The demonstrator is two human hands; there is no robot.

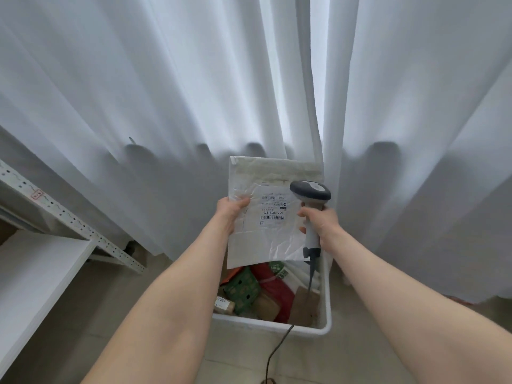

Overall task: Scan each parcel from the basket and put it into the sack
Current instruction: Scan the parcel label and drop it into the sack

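Observation:
My left hand (232,213) pinches the left edge of a white padded mailer parcel (263,245), held up flat above the basket with its shipping label (273,207) facing me. My right hand (321,224) grips the handle of a grey and white barcode scanner (310,191); the scanner head hangs just over the label's right side. Below them stands the white plastic basket (327,300), holding several parcels in green, red and brown wrapping (249,289). No sack shows in this view.
White curtains (166,92) hang close behind the basket. A white metal shelf rack (69,220) with a white board stands at the left. The scanner's dark cable (277,347) trails down over the basket rim to the tiled floor.

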